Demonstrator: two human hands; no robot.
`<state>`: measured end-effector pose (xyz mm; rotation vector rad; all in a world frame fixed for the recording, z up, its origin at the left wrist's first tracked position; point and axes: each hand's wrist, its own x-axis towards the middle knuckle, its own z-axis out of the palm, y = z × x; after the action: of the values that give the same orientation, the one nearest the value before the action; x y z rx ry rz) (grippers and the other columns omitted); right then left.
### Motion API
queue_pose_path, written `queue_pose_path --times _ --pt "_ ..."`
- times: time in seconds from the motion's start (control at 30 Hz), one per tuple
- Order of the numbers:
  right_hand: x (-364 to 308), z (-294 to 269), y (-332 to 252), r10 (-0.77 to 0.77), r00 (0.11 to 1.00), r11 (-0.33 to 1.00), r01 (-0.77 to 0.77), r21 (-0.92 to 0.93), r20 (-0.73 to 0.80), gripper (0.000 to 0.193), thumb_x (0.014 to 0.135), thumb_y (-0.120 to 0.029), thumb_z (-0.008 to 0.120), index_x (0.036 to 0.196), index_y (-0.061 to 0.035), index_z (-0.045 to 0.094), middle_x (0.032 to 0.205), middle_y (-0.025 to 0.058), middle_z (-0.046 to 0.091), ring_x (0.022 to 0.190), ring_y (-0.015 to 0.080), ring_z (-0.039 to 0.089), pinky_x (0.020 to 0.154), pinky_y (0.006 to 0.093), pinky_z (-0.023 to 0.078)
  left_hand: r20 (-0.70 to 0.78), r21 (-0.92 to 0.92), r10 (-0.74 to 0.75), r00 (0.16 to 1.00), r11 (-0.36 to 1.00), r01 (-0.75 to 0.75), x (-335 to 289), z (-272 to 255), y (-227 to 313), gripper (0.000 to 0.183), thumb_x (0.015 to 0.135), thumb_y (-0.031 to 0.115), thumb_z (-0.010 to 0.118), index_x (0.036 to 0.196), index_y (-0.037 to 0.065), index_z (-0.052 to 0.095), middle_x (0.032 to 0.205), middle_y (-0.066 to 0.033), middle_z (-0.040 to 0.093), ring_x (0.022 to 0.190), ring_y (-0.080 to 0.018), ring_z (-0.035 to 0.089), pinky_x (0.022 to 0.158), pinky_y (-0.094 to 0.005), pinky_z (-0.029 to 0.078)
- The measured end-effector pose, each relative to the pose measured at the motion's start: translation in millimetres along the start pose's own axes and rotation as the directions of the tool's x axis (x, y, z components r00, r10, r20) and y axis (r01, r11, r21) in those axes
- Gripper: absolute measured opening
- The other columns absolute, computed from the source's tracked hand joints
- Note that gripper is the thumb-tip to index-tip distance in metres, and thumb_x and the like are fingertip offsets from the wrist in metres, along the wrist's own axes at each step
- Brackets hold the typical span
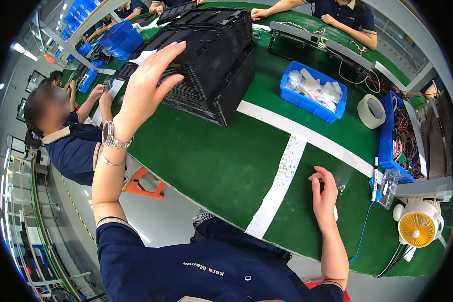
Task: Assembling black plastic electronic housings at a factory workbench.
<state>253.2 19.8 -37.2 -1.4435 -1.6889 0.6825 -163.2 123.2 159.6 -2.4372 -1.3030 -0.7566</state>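
Observation:
My left hand [153, 83] is raised in front of a tall stack of black plastic trays [211, 65], fingers stretched and thumb apart, with nothing in it. Whether it touches the stack I cannot tell. A white slip [142, 57] shows just behind its fingers. Low over the green tabletop [201, 151], right of a handwritten paper strip [279, 186], is my right hand [325, 195]. Its fingers are loosely bent, the thumb apart, and no object shows in them. A small clear piece [340, 184] lies beside these fingers; something white [335, 213] peeks out by the wrist.
A blue bin [332, 117] of clear bags, a tape roll [371, 111] and a blue bin [386, 151] of wires stand to the right. Nearer are a marker [375, 178] and small fan [418, 226]. A co-worker [73, 146] sits left; others work across the table.

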Motion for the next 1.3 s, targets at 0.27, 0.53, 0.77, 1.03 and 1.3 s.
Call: queue_pose_path --times 0.27,0.53,0.77,1.03,1.3 --pt "0.5 -0.7 -2.4 -0.005 1.000 1.000 0.005 -0.020 0.007 0.024 0.092 0.001 0.057 0.116 0.0010 0.059 0.085 0.0109 0.064 0.082 0.0261 0.061 0.077 0.0375 0.049 -0.015 0.041 0.008 1.000 0.999 -0.007 1.7 11.8 -15.9 0.054 0.085 0.014 0.072 0.136 0.010 0.057 0.134 -0.0121 0.061 0.123 -0.0313 0.058 0.100 -0.0392 0.050" --pt "1.0 -1.2 -3.8 -0.038 0.999 0.997 0.038 -0.061 0.005 0.025 0.090 0.002 0.059 0.116 0.0001 0.060 0.085 0.0112 0.064 0.082 0.0275 0.061 0.078 0.0382 0.049 -0.022 0.054 0.020 1.000 0.998 -0.018 2.7 14.8 -15.8 0.049 0.084 0.015 0.072 0.132 0.009 0.061 0.130 -0.0104 0.064 0.123 -0.0290 0.059 0.099 -0.0381 0.050" --pt "1.4 -0.6 -3.3 -0.048 0.999 0.996 0.048 -0.068 0.002 0.026 0.089 0.003 0.060 0.115 0.0001 0.060 0.085 0.0110 0.064 0.082 0.0272 0.061 0.077 0.0381 0.049 0.021 0.037 -0.008 1.000 0.999 0.007 3.1 12.8 -17.6 0.048 0.086 0.010 0.069 0.133 0.007 0.060 0.133 -0.0101 0.064 0.124 -0.0279 0.060 0.102 -0.0352 0.048" --pt "1.6 -0.5 -2.6 -0.083 0.997 0.992 0.083 -0.093 0.005 0.025 0.089 0.003 0.060 0.114 0.0000 0.060 0.084 0.0107 0.064 0.081 0.0268 0.060 0.075 0.0378 0.049 -0.064 0.128 0.070 0.995 0.990 -0.062 3.1 18.6 -17.5 0.042 0.087 0.016 0.070 0.127 0.007 0.063 0.124 -0.0109 0.067 0.113 -0.0290 0.065 0.093 -0.0366 0.054" --pt "1.3 -1.0 -3.7 -0.078 0.997 0.991 0.079 -0.106 0.017 0.025 0.089 0.003 0.060 0.114 0.0001 0.060 0.084 0.0102 0.063 0.082 0.0265 0.060 0.076 0.0376 0.049 -0.031 0.133 0.108 0.994 0.986 -0.103 4.4 15.9 -16.2 0.050 0.083 0.017 0.072 0.130 0.007 0.061 0.127 -0.0108 0.065 0.114 -0.0288 0.064 0.093 -0.0368 0.054"
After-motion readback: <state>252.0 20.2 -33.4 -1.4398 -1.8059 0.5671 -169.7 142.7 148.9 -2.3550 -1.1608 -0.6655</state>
